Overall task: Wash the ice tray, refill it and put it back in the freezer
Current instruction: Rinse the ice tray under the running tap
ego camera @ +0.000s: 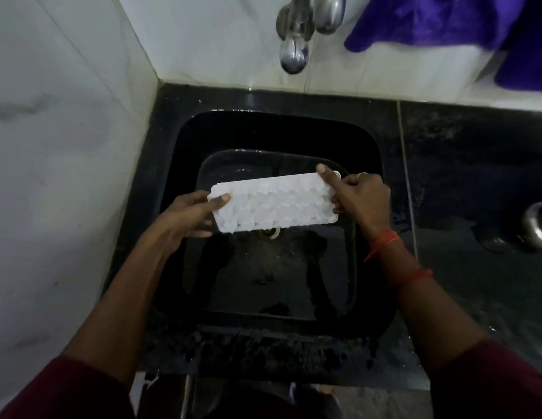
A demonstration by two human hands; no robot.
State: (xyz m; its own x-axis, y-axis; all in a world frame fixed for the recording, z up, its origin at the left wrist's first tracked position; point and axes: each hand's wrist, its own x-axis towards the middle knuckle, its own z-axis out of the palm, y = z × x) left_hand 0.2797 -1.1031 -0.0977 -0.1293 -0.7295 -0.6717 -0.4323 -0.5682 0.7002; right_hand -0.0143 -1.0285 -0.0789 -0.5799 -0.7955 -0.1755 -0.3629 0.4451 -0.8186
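- We find the left hand (pixel 191 216) gripping one short end of the ice tray (pixel 272 204) and the right hand (pixel 360 198) gripping the other.
- The tray hangs above the wet sink (pixel 203 131), apparently underside up.
- Beyond, the tap (pixel 294 55) shows no stream.
- Our judgement: washing is unfinished; refilling and the freezer remain.

head view, steeply downward, close over sink (pixel 173 152)
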